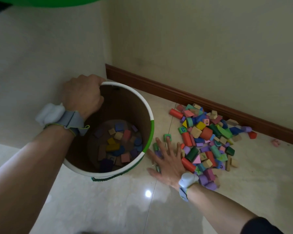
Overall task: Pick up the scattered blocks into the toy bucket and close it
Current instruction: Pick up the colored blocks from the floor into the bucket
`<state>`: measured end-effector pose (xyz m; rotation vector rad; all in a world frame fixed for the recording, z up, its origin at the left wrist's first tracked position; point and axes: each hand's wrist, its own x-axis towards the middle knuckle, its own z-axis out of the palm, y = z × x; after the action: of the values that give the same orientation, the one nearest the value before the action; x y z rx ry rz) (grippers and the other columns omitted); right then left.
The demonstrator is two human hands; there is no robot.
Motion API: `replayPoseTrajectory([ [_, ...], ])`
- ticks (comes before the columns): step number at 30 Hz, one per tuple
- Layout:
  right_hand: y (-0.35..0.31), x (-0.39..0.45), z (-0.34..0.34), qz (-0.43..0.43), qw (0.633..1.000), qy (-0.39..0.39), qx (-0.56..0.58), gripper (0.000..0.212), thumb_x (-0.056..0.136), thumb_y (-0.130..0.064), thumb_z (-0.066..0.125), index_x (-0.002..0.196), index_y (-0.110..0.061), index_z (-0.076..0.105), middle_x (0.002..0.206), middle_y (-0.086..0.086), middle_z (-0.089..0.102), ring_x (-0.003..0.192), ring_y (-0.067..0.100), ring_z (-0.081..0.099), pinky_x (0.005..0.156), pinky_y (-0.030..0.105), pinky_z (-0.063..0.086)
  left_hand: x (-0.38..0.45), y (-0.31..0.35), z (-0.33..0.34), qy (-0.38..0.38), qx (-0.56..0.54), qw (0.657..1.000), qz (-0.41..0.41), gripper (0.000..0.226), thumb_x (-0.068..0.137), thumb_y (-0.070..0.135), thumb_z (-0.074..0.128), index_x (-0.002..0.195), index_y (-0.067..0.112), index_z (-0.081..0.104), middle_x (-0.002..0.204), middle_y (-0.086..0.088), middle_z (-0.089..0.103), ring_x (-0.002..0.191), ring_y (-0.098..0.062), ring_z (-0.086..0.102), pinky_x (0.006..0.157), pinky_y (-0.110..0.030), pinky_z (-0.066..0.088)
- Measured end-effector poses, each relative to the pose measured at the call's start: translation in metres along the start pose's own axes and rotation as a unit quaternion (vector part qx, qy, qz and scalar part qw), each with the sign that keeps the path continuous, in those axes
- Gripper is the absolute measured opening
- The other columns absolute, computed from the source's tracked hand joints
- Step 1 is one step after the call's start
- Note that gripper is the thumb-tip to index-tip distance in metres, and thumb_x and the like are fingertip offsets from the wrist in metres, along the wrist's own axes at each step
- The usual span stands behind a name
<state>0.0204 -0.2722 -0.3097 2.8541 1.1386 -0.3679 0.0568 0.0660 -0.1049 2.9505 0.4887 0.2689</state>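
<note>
A round toy bucket (147, 105) with a white rim, a green patch and a brown inside stands tilted on the tiled floor. Several coloured blocks (118, 146) lie at its bottom. My left hand (82, 94) grips the bucket's far left rim. To the right of the bucket a pile of scattered coloured blocks (208, 141) spreads over the floor beside the skirting. My right hand (166, 161) lies flat with fingers spread over the pile's left edge, between bucket and pile, with small blocks under and around its fingers. A green cube (167, 137) sits at its fingertips.
A brown skirting board (176, 93) runs along the cream wall behind the pile. A red block (252, 135) and a pink one (276, 142) lie apart at the far right. A green round shape (57, 1), perhaps the lid, shows at the top edge.
</note>
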Motion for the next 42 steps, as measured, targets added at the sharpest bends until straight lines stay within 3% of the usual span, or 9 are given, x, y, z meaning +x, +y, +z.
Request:
replayPoseTrajectory([
  [4, 0.007, 0.027, -0.005, 0.028, 1.000, -0.004, 0.002, 0.080, 0.088, -0.079, 0.031, 0.158, -0.045, 0.011, 0.169, 0.005, -0.005, 0.151, 0.047, -0.007, 0.111, 0.076, 0.008, 0.000, 0.001, 0.000, -0.001, 0.007, 1.000, -0.001, 0.044, 0.074, 0.018, 0.064, 0.118, 0.021, 0.064, 0.094, -0.021, 0.062, 0.080, -0.041, 0.058, 0.069, -0.041, 0.044],
  [6, 0.008, 0.035, -0.008, 0.049, 0.999, -0.009, 0.014, 0.078, 0.089, -0.077, 0.031, 0.157, -0.044, 0.014, 0.169, 0.008, 0.000, 0.151, 0.047, -0.001, 0.112, 0.068, 0.012, -0.001, 0.001, 0.000, 0.002, 0.010, 1.000, 0.002, 0.043, 0.075, 0.019, 0.064, 0.118, 0.022, 0.063, 0.093, -0.020, 0.062, 0.079, -0.042, 0.058, 0.068, -0.040, 0.044],
  [9, 0.006, 0.044, -0.013, 0.087, 0.996, -0.004, 0.014, 0.064, 0.093, -0.067, 0.034, 0.147, -0.032, 0.036, 0.155, 0.016, 0.033, 0.137, 0.046, 0.034, 0.103, 0.057, 0.035, 0.000, 0.000, -0.001, 0.001, 0.009, 1.000, 0.004, 0.043, 0.075, 0.019, 0.062, 0.117, 0.023, 0.063, 0.094, -0.019, 0.063, 0.081, -0.041, 0.058, 0.070, -0.042, 0.045],
  [11, 0.004, 0.047, -0.013, 0.096, 0.995, 0.018, -0.004, 0.056, 0.095, -0.061, 0.036, 0.138, -0.027, 0.044, 0.143, 0.016, 0.043, 0.120, 0.039, 0.045, 0.089, 0.048, 0.039, 0.001, -0.001, -0.001, -0.003, 0.010, 1.000, 0.004, 0.042, 0.075, 0.020, 0.061, 0.117, 0.024, 0.063, 0.095, -0.018, 0.063, 0.082, -0.040, 0.058, 0.072, -0.042, 0.046],
  [18, 0.002, 0.048, -0.015, 0.105, 0.992, 0.064, -0.006, 0.055, 0.092, -0.060, 0.045, 0.130, -0.020, 0.054, 0.118, 0.017, 0.051, 0.101, 0.036, 0.048, 0.077, 0.044, 0.040, -0.001, 0.001, -0.002, 0.007, 0.021, 1.000, 0.012, 0.039, 0.075, 0.019, 0.060, 0.114, 0.021, 0.064, 0.092, -0.017, 0.063, 0.079, -0.039, 0.058, 0.068, -0.039, 0.043],
  [23, 0.002, 0.049, -0.019, 0.155, 0.983, 0.089, 0.042, 0.064, 0.087, -0.065, 0.044, 0.133, -0.021, 0.046, 0.105, 0.012, 0.046, 0.090, 0.029, 0.044, 0.074, 0.040, 0.043, -0.001, 0.001, -0.002, 0.013, 0.023, 1.000, 0.009, 0.041, 0.074, 0.019, 0.063, 0.114, 0.020, 0.065, 0.091, -0.018, 0.063, 0.078, -0.040, 0.058, 0.065, -0.037, 0.039],
  [34, 0.008, 0.059, -0.015, 0.196, 0.975, 0.085, 0.060, 0.043, 0.092, -0.042, 0.050, 0.132, -0.028, 0.045, 0.102, 0.010, 0.047, 0.075, 0.027, 0.053, 0.055, 0.035, 0.049, -0.003, 0.003, -0.004, 0.015, 0.027, 1.000, 0.003, 0.038, 0.077, 0.019, 0.064, 0.114, 0.018, 0.065, 0.089, -0.019, 0.062, 0.077, -0.039, 0.057, 0.065, -0.036, 0.033],
  [39, 0.013, 0.071, -0.030, 0.228, 0.965, 0.066, 0.110, 0.036, 0.093, -0.035, 0.051, 0.129, -0.030, 0.049, 0.102, 0.009, 0.049, 0.073, 0.030, 0.059, 0.058, 0.031, 0.040, -0.001, 0.002, -0.004, 0.009, 0.022, 1.000, 0.011, 0.036, 0.077, 0.018, 0.062, 0.112, 0.020, 0.066, 0.088, -0.017, 0.063, 0.076, -0.037, 0.057, 0.063, -0.035, 0.033],
  [42, 0.021, 0.072, -0.034, 0.227, 0.958, 0.064, 0.164, 0.036, 0.093, -0.032, 0.052, 0.130, -0.030, 0.051, 0.103, 0.009, 0.049, 0.078, 0.031, 0.060, 0.063, 0.033, 0.044, -0.001, 0.002, -0.003, 0.007, 0.021, 1.000, 0.012, 0.035, 0.076, 0.019, 0.061, 0.110, 0.022, 0.066, 0.088, -0.016, 0.063, 0.077, -0.037, 0.058, 0.064, -0.035, 0.035],
])
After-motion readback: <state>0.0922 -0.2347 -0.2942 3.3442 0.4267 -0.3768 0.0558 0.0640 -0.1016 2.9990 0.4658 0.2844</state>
